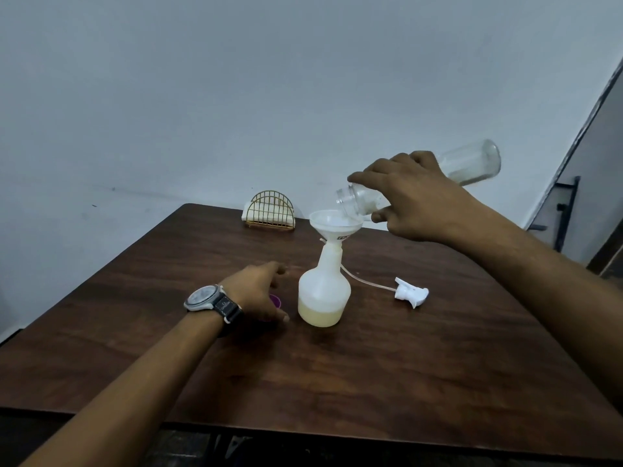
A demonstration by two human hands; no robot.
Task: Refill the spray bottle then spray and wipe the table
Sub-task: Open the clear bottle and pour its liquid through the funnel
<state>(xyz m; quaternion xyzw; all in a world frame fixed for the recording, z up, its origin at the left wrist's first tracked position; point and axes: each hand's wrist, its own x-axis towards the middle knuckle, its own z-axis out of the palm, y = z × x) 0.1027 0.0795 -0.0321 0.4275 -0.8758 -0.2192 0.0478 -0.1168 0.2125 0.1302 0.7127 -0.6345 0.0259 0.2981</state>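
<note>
White spray bottle [324, 291] w/ funnel [335, 224], pale-yellow liquid low, right hand [418, 197] gripping tipped glass bottle [472, 163] above it (nearly empty), left hand [259, 294] loosely curled over purple cap [276, 301], mostly hidden.

The place looks like a plain dining or café corner, though which one cannot be told. A dark wood-grain table [371, 365] stands against a bare pale wall [236, 79]. At 12 o'clock a gold wire napkin holder [269, 210] holds folded white napkins [263, 212]. A dark door frame [593, 136] rises at 3 o'clock.
</note>
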